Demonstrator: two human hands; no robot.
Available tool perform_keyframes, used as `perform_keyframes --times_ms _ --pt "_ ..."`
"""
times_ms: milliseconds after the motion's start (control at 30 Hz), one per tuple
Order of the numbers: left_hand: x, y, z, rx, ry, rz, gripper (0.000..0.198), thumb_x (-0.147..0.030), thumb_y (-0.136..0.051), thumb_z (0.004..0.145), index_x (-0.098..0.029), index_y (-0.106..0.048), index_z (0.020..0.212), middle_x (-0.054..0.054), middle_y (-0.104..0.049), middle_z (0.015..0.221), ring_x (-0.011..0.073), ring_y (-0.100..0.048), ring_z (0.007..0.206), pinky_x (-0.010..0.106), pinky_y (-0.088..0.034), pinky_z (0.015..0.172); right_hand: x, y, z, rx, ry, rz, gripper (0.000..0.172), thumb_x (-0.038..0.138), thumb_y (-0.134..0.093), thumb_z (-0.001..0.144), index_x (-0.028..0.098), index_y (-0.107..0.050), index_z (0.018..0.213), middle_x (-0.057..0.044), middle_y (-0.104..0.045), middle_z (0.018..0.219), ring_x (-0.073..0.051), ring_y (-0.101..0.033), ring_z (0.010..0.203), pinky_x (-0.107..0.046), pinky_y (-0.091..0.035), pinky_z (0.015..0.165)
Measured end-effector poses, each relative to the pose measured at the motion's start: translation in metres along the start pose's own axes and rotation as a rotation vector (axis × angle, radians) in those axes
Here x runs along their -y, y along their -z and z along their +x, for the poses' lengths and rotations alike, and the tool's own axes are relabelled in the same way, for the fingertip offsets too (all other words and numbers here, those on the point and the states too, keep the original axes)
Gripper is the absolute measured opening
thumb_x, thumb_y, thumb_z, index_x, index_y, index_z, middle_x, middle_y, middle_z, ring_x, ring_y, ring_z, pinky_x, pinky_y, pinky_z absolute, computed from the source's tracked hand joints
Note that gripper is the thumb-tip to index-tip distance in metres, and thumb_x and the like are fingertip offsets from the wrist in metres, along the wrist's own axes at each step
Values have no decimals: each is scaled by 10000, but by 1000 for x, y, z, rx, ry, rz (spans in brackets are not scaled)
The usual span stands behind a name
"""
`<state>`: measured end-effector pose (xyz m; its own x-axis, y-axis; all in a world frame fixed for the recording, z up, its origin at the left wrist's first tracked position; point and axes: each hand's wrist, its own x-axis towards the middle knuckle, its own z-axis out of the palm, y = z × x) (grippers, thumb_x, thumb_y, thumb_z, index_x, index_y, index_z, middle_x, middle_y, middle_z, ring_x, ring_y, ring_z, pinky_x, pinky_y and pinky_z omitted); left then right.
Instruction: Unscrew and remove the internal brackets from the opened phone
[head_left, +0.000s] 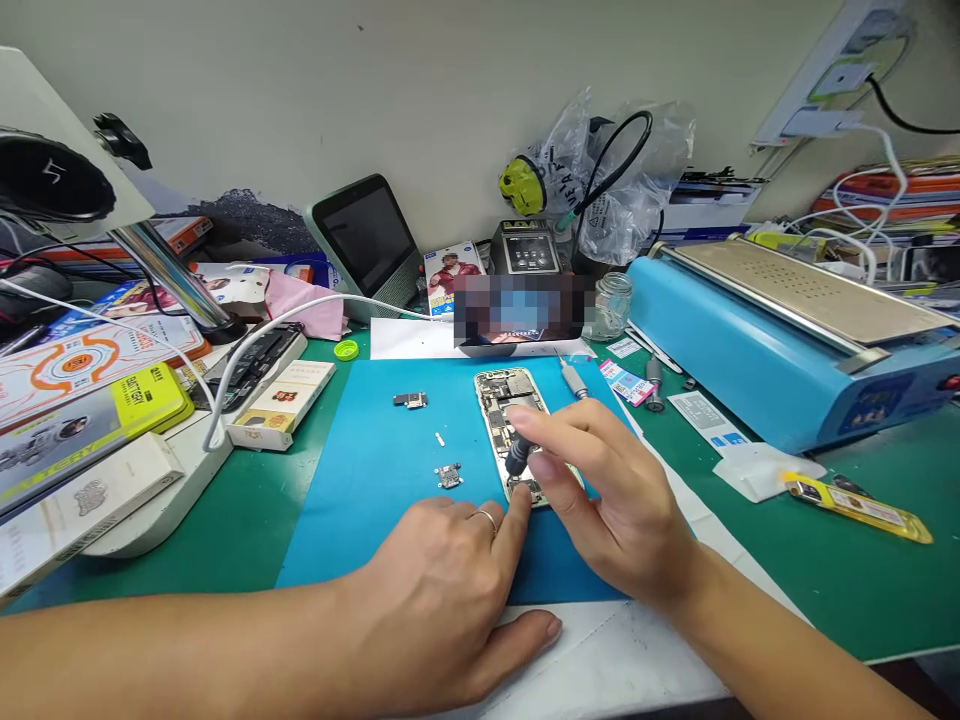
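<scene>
An opened smartphone [517, 384] lies face up on the blue mat [360, 530], its circuit board and inner parts exposed. Over its lower half, my right hand [626, 495] pinches a small dark screwdriver [517, 459] that stands nearly upright; its tip is hard to make out. My left hand [450, 570] rests with the index fingertip on the phone's bottom end, thumb spread away and no object held. Left of the phone lie a small metal bracket [449, 476], a tiny pale strip [439, 439] and a dark part with a metal end [410, 400].
Another screwdriver [574, 380] lies beyond the phone, before a propped-up, blurred screen [523, 315]. A blue heating plate machine [742, 360] stands at right, near a yellow-packaged tool [862, 508]. Boxes [281, 405] and a white cable [225, 385] crowd the left.
</scene>
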<state>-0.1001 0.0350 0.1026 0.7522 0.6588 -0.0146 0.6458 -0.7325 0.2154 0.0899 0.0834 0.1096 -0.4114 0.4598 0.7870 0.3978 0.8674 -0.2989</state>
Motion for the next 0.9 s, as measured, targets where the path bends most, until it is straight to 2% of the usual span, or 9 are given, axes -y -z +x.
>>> perform_keyframes --times_ms 100,167,300,367,467,667,833,900 --pt "0 0 0 -8 5 -3 409 -552 -460 1034 -156 -560 1064 65 -659 845 283 -691 732 429 -561 634 0 -1 0 10 -2 -2 400 2 -566 967 174 -609 1325 -89 -727 1102 -188 -683 1026 -355 -566 868" --pt "0 0 0 -23 0 2 419 -553 -455 1035 -149 -560 1071 69 -662 847 287 -695 736 432 -562 636 0 0 1 18 7 -4 414 -18 -562 963 180 -598 1324 -88 -742 1152 -185 -693 1064 -360 -549 890" --pt "-1 0 0 -33 -11 10 417 -548 -455 1037 -147 -557 1089 65 -664 847 283 -693 720 424 -550 606 -1 1 1 15 22 -37 386 29 -620 968 223 -602 1301 -50 -752 1057 -176 -687 916 -353 -545 795" --pt "-1 0 -1 -29 -8 12 414 -550 -463 1035 -151 -560 1084 62 -662 844 282 -691 714 421 -546 598 -1 1 1 19 13 -48 356 68 -630 976 220 -608 1297 -63 -738 1070 -188 -680 950 -367 -550 820" --pt "-1 0 -1 -25 -3 15 424 -557 -467 1034 -147 -565 1078 66 -661 843 285 -695 724 425 -554 614 0 0 1 31 -13 6 381 29 -582 978 200 -596 1318 -86 -739 1184 -193 -669 1111 -384 -542 948" --pt "-1 0 0 -27 -9 11 424 -554 -461 1036 -144 -565 1075 69 -664 848 289 -699 732 430 -556 616 0 -1 2 36 -22 69 443 -5 -615 957 247 -582 1319 -25 -772 1062 -163 -689 955 -374 -570 893" --pt "-1 1 1 -21 -1 2 399 -544 -469 1035 -158 -562 1070 64 -669 853 286 -690 715 435 -549 601 -1 0 2 58 -43 101 448 13 -609 962 259 -575 1336 -57 -763 1175 -201 -687 1092 -420 -573 967" --pt "-1 1 1 -22 -2 1 397 -543 -474 1033 -158 -561 1070 64 -671 852 284 -691 716 430 -543 597 0 0 1 75 -62 133 466 4 -585 970 269 -563 1354 -45 -763 1132 -195 -693 1054 -411 -577 958"
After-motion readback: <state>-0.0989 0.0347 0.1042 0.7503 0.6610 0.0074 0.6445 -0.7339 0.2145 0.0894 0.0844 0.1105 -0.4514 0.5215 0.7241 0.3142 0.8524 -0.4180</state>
